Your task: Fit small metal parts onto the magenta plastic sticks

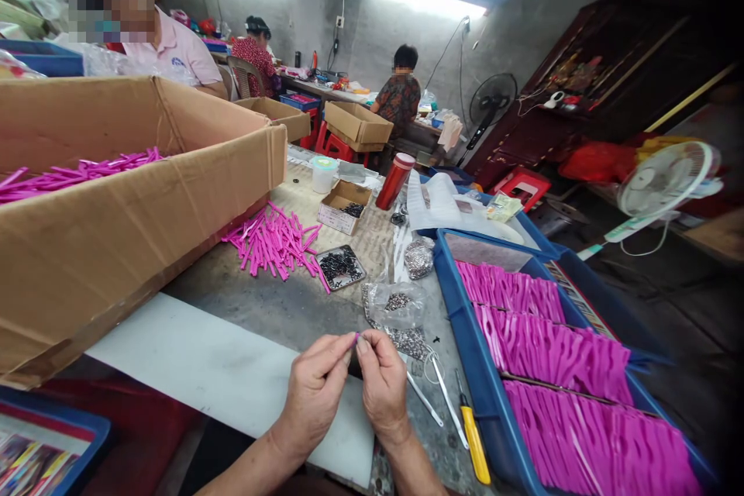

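My left hand (318,381) and my right hand (384,381) meet over the front of the table, both closed in a pinch. Between their fingertips shows a tiny bit of a pink plastic piece (356,338); the fingers hide the rest. Beyond them lies a clear bag of small metal parts (398,306). A square tray of small black parts (340,267) sits farther off, beside a loose heap of pink plastic sticks (273,244). Right of my hands lie a yellow-handled screwdriver (475,442) and a slim white tool (449,401). Under my wrists is a white sheet (232,372).
A large cardboard box (133,240) with pink sticks stands at left. On the right, a blue crate (473,372) holds rows of pink pieces. A red flask (396,180) and a small carton (337,218) stand farther back. Several people sit beyond.
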Tool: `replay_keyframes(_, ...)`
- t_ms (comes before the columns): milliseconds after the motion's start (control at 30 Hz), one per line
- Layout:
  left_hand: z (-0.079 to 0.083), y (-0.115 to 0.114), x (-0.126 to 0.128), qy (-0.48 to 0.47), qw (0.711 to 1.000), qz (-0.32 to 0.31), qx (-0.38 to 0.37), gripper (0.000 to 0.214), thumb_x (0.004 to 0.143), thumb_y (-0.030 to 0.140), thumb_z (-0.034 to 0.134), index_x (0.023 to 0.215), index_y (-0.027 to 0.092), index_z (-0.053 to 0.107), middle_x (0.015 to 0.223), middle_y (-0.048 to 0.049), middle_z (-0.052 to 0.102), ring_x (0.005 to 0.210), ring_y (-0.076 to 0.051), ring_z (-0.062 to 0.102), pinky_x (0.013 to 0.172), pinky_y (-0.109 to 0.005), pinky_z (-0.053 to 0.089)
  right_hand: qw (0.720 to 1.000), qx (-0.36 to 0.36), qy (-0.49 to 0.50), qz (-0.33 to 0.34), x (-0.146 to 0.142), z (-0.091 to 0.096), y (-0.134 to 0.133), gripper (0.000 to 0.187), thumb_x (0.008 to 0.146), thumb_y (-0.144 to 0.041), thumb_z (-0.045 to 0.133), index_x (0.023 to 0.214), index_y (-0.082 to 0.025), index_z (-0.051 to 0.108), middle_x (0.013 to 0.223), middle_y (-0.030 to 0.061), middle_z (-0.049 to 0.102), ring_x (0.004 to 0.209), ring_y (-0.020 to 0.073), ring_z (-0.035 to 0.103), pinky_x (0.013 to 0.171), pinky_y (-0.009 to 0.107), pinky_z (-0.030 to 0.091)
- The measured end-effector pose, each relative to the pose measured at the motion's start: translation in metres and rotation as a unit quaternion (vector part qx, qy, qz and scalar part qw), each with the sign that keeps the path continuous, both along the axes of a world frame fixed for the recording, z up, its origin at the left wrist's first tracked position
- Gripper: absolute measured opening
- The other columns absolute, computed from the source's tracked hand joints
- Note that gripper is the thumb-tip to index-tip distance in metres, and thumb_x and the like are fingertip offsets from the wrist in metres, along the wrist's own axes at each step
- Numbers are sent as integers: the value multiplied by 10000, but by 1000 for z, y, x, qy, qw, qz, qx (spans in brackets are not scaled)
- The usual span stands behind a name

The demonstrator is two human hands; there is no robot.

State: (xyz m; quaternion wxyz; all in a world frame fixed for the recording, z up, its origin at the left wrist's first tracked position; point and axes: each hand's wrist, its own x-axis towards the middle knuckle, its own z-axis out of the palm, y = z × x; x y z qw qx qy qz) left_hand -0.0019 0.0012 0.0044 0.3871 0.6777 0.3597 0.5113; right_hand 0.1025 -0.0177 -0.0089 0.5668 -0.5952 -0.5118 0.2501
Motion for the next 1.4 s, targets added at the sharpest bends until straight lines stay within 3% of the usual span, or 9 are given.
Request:
replay_keyframes(300, 1, 0, 2, 6, 1000, -4, -8, 245, 755, 126, 477, 937, 160, 637, 801, -68, 646, 722, -152, 593, 644, -247, 496, 999, -10, 38, -7, -5, 1, 0, 192, 788, -293, 415, 663, -170, 492, 561, -21, 464, 530, 108, 431, 489, 207, 363)
replay_keyframes(800, 1, 2, 0, 0, 1000, 5, -14, 234, 745, 119, 483, 906, 158, 648, 778, -64, 641, 702, -148, 588, 620, -238, 491, 993, -3, 121, -13, -5, 2, 2, 125, 725, -275, 504, 766, -164, 544, 670, 5, 551, 617, 124, 510, 579, 232, 431)
replay_keyframes(1000, 1, 0, 1, -2, 1000, -2, -18, 252, 746, 110, 478, 928, 169, 642, 771, -64, 633, 697, -148, 579, 620, -243, 487, 995, -18, 92, -18, -5, 8, 3, 152, 733, -290, 499, 655, -163, 535, 566, -20, 499, 536, 109, 462, 506, 209, 404)
replay_keyframes(1200, 5, -1, 1, -27, 995, -36, -93, 258, 747, 142, 482, 955, 160, 634, 703, -46, 580, 558, -114, 542, 506, -215, 486, 992, -10, 126, 2, -2, 7, 1, 130, 727, -282, 510, 677, -164, 532, 593, -17, 501, 559, 109, 470, 523, 209, 410)
replay_keyframes(1300, 8, -1, 1, -54, 985, -72, -146, 271, 754, 182, 477, 985, 164, 619, 659, -22, 526, 444, -76, 489, 385, -180, 454, 988, -10, 153, 15, 0, 6, 1, 118, 727, -277, 514, 692, -165, 527, 592, -23, 496, 547, 101, 465, 516, 204, 407)
replay_keyframes(1400, 9, -1, 0, -85, 973, -118, -180, 278, 752, 212, 485, 998, 179, 610, 699, -22, 508, 437, -69, 502, 381, -188, 468, 986, -11, 163, 22, 2, 6, 0, 125, 730, -285, 510, 706, -163, 527, 596, -22, 497, 542, 101, 463, 512, 205, 404)
